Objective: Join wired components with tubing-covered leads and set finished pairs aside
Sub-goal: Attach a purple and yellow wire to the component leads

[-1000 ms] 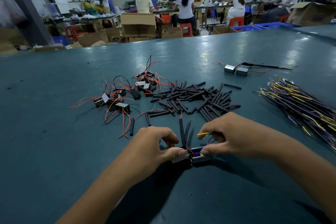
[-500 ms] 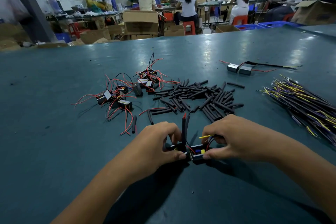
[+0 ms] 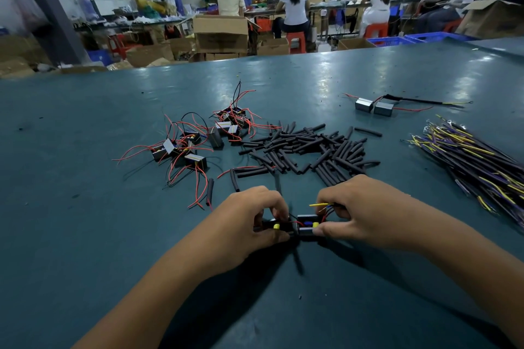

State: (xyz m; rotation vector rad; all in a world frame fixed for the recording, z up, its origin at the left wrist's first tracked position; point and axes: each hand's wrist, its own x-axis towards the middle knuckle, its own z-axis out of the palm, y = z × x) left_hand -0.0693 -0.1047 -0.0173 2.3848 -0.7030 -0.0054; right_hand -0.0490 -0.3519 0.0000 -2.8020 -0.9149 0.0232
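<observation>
Left hand (image 3: 249, 221): fingers curled down over a small black wired component (image 3: 276, 226), thumb beneath and fingertips on top, pinching it against the table; a yellow part shows between the fingers. Right hand (image 3: 360, 215): thumb laid along the near edge of a second black component (image 3: 307, 228), the other fingers bent and closed on a yellow-tipped lead (image 3: 319, 204) and thin wires rising from it. The two components sit side by side, touching or nearly so, with red wire between them; whether the leads are already joined cannot be told, since the fingers cover the junction. Both forearms enter from the bottom edge, angled inward, wrists low over the teal table (image 3: 85, 221); the elbows are cut off by the frame. Beyond the hands: a loose pile of black tubing pieces (image 3: 309, 150), several strays lying just left of it. Left of the pile: a cluster of unjoined components with red and black wires (image 3: 198, 142). Far right: a bundle of purple and yellow leads (image 3: 476, 161), partly cut off by the frame edge. At the far right of the table, well apart from the hands: one finished pair (image 3: 374, 106) of grey blocks side by side with a black tubing-covered lead running right. Background: seated people at benches, cardboard boxes (image 3: 221, 32), red stools, blue crates; details blurred.
</observation>
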